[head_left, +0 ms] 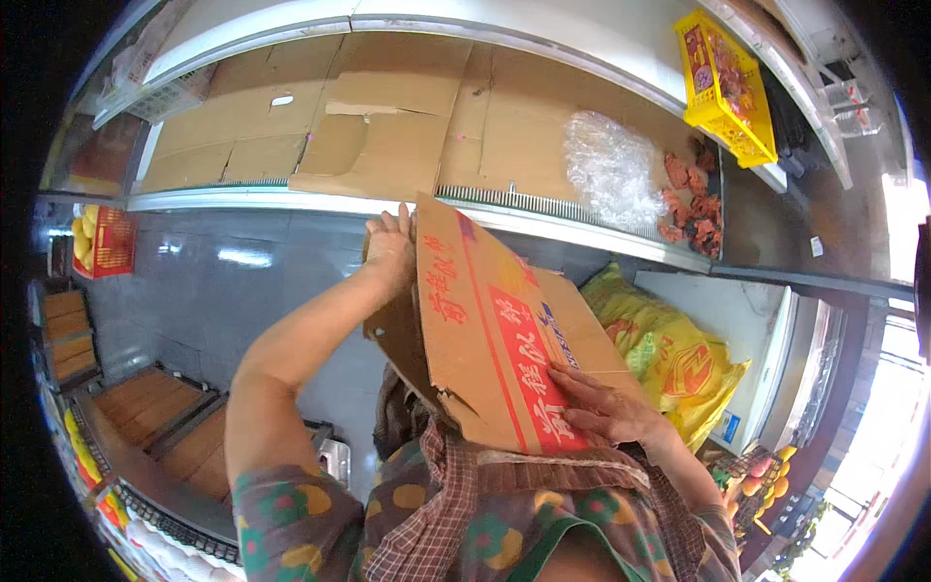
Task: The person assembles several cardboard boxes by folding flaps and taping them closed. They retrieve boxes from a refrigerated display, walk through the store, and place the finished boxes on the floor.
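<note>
A flattened cardboard box (485, 320) with red and blue printing stands tilted in front of my body, its lower edge against my checked apron. My left hand (391, 250) grips the box at its far left edge; the fingertips show at the top, and the thumb is hidden. A loose flap hangs below that hand on the left side. My right hand (609, 411) lies on the printed face near the lower right, fingers stretched out flat and touching the cardboard. A small tear shows at the box's lower left corner.
Ahead is a shelf lined with cardboard sheets (398, 97), with crumpled clear plastic (611, 175) and reddish scraps (693, 199) at its right. A yellow crate (722, 92) sits at the far right. A yellow-green sack (669, 349) lies beside the box. A red basket (112, 242) is at left.
</note>
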`<state>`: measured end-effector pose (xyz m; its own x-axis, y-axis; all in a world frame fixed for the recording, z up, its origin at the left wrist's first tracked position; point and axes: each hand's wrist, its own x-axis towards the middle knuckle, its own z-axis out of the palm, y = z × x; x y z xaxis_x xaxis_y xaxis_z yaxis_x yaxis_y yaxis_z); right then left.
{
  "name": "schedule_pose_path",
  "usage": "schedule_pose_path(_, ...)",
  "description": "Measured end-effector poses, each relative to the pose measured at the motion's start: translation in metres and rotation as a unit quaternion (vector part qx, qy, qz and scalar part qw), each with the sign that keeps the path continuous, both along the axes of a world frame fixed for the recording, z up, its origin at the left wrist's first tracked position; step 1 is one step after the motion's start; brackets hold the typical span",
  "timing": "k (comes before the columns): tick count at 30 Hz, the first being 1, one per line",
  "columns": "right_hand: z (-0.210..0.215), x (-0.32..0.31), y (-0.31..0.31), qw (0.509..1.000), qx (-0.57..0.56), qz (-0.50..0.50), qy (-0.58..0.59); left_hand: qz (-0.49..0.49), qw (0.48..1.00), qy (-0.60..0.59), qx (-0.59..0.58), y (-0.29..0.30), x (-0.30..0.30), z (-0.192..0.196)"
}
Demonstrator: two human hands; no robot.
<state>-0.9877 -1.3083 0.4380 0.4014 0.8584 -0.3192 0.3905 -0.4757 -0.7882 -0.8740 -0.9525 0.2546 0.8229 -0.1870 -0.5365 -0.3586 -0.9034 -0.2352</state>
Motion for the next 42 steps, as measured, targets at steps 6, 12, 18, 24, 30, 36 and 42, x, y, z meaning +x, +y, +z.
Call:
schedule_pose_path(6,0.001,-0.011,0.016,0.967,-0.116,-0.129,0.186,0.056,0.994,0.084,-0.041,-0.016,-0.004,-0.1)
schedule_pose_path(12,0.023,-0.02,0.007,0.939,-0.13,-0.165,0.273,0.03,0.96,0.127,-0.248,-0.058,0.019,-0.133)
schedule_pose_path(18,0.026,-0.041,-0.012,0.958,-0.096,-0.136,0.232,-0.019,0.863,0.183,-0.471,-0.039,0.029,-0.152)
schedule_pose_path(24,-0.006,-0.051,-0.021,0.957,-0.147,-0.223,-0.116,-0.015,0.963,0.105,-0.246,0.041,-0.001,-0.125)
schedule_pose_path(30,-0.004,-0.005,-0.055,0.954,-0.102,-0.277,0.047,0.208,0.889,0.276,-0.3,0.138,-0.012,-0.065)
schedule_pose_path(36,0.046,0.039,-0.024,0.979,-0.145,-0.141,-0.018,0.336,0.85,0.071,-0.4,0.169,0.0,0.014)
schedule_pose_path(42,0.063,0.057,-0.053,0.994,-0.047,-0.06,-0.077,0.254,0.833,0.239,-0.43,0.008,-0.186,0.027)
